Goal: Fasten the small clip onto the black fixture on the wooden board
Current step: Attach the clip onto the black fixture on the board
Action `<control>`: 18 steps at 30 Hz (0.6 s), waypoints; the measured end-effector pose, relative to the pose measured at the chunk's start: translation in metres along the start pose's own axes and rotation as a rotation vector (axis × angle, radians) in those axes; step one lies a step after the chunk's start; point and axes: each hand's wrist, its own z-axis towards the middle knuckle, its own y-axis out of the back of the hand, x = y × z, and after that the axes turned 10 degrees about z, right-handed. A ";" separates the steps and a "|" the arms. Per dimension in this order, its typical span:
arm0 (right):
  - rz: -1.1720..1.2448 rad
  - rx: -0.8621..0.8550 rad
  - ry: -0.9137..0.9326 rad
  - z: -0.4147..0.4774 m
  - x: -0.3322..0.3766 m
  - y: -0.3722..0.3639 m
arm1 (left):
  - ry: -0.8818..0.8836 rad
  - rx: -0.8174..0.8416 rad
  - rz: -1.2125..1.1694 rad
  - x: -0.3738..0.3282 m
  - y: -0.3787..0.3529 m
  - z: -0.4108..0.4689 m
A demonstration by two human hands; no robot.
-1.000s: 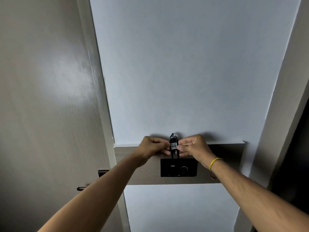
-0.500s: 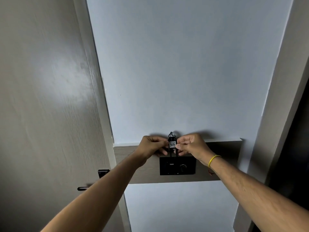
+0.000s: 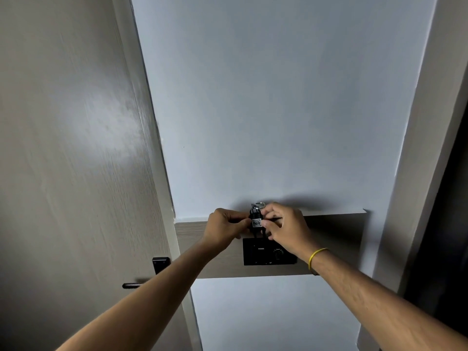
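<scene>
A wooden board (image 3: pixel 329 239) runs across the pale wall, and a black fixture (image 3: pixel 263 253) with a small dial is mounted on it. Just above the fixture's top edge is the small black clip (image 3: pixel 256 219), with a white handwritten tag and a metal ring on top. My left hand (image 3: pixel 224 228) pinches the clip from the left. My right hand (image 3: pixel 285 228) pinches it from the right and hides the fixture's upper right corner. The clip's lower end reaches the fixture's top edge; I cannot tell whether it is attached.
A pale wood-grain door (image 3: pixel 71 160) fills the left side, with a black lever handle (image 3: pixel 141 283) below my left forearm. A door frame (image 3: pixel 425 148) and a dark opening stand at the right. A yellow band (image 3: pixel 316 257) circles my right wrist.
Both hands stay at the clip above the fixture. The right hand's fingers have shifted on it, and the metal ring on top now shows more clearly.
</scene>
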 end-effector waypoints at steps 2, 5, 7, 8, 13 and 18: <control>-0.027 -0.030 0.016 -0.003 -0.006 -0.004 | 0.010 -0.007 0.005 0.003 -0.004 -0.002; -0.074 -0.059 0.018 -0.005 -0.013 -0.010 | 0.035 -0.014 0.033 0.008 -0.009 -0.004; -0.098 -0.081 0.018 -0.007 -0.017 -0.013 | 0.041 -0.013 0.063 0.012 -0.012 -0.006; -0.105 -0.093 0.014 -0.009 -0.019 -0.014 | 0.040 -0.016 0.087 0.013 -0.014 -0.007; -0.145 -0.134 0.002 -0.020 -0.028 -0.019 | -0.018 -0.009 0.262 0.019 -0.023 -0.013; -0.236 -0.189 0.020 -0.032 -0.035 -0.026 | -0.051 0.023 0.345 0.021 -0.029 -0.017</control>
